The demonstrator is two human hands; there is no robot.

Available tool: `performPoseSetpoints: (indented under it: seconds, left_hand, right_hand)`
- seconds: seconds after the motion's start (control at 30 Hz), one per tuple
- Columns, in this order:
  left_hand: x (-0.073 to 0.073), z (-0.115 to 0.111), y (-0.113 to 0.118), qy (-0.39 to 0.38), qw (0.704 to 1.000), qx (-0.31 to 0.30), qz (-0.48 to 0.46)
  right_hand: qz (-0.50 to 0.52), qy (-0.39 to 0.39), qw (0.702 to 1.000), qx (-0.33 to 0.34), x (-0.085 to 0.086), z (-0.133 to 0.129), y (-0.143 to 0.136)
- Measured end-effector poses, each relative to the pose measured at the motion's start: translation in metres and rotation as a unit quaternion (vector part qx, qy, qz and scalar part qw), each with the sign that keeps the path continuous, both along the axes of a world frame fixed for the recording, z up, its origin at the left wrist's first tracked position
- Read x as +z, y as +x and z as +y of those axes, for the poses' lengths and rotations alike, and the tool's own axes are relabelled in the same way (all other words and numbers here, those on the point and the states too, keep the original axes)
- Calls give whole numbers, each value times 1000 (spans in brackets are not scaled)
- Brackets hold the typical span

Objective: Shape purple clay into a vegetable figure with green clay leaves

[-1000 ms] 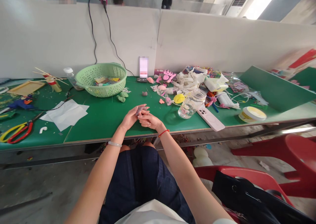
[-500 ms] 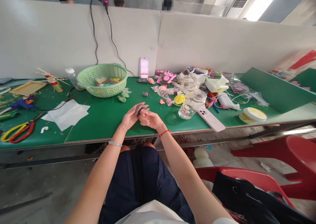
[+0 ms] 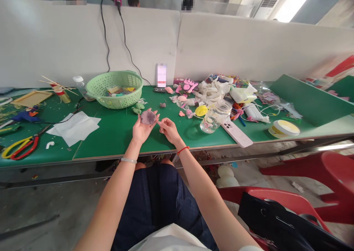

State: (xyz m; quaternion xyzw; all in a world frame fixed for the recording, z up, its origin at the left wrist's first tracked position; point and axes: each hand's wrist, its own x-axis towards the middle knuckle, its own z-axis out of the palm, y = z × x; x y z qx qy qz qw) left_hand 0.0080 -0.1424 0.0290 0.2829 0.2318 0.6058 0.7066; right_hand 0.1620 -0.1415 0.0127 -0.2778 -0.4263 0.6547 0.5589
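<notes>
White panels are set along the back of a green tabletop, on which many loose items are noted. Above its near edge, a flattened purple disc is carried on the left hand. That hand is turned palm up; its fingers are extended and spread, and the disc is supported by palm and fingers without being gripped. The right hand is positioned just beside the left fingertips, its fingers partly curled. Whether anything is pinched in them, or whether the two hands are touching, cannot be told.

Beyond the left hand, green lumps are found beside a green basket, in which assorted small items are contained. A small dark lump is located beyond the right hand. Farther back, an upright phone is placed at the panels. To the right of the hands, a clear jar is tilted, with a pink phone lying beside it. To the left, white sheets are overlapped, and red-and-yellow-handled scissors are laid near a white earbud. Below the tabletop, at right, a black bag is rested on a red chair.
</notes>
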Motion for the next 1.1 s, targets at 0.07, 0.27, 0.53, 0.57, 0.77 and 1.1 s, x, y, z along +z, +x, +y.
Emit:
performPoseSetpoints:
  seconds: [0.07,0.27,0.53,0.57,0.77,1.1]
  left_hand:
    - [-1,0,1,7,1000,-2,13]
    - [-5,-1,4,58,996,-35,62]
    - [-8,0,5,96,986,-84,104]
    - [-10,1,5,103,986,-81,106]
    - [-27,10,9,102,978,-49,176]
    - [-49,20,9,93,980,47,172]
  right_hand:
    - [-41,12,999,-15,-1,0,-5]
    - [-131,32,991,17,-1,-2,-7]
    - [-109,29,992,61,-5,3,-4]
    - [-101,25,993,56,-5,3,-4]
    - [-69,9,998,-11,-11,7,-4]
    - [-121,27,985,-118,-11,4,-10]
